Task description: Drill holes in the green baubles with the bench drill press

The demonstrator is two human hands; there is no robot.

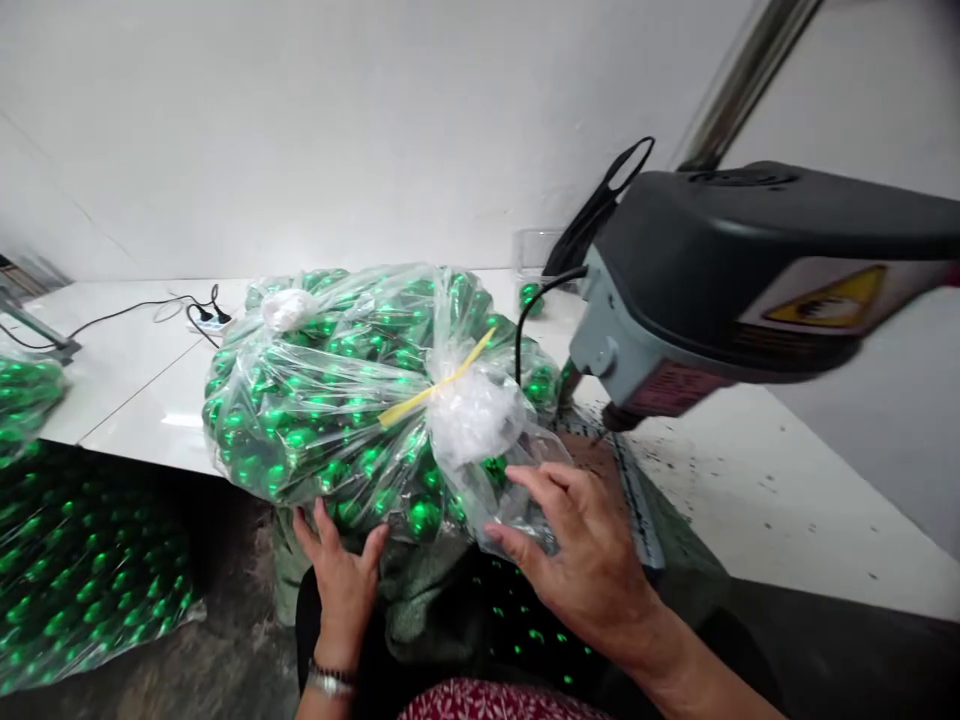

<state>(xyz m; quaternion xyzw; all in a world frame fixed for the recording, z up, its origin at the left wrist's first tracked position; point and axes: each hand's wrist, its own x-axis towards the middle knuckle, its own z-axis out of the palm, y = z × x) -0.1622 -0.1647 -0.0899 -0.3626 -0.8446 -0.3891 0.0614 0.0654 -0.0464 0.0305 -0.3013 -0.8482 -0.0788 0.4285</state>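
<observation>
A large clear plastic bag (322, 400) full of shiny green balls lies on the white table in front of me. A yellow tie (409, 404) cinches it, with a white bunched piece (476, 415) beside the tie. My left hand (343, 580) has its fingers spread and fingertips against the bag's lower front edge. To the right, my right hand (585, 555) is open, thumb and fingers apart, over a loose flap of clear plastic (529, 510) where some green balls show. Whether its fingertips touch the plastic I cannot tell.
A black and grey machine head (720, 290) with a yellow warning label overhangs the right side. Below it lies a brown pad (592, 460) among dark specks. A clear container (536, 250) stands behind. More bagged green balls (90, 560) lie low left, and a power strip (211, 322) sits behind.
</observation>
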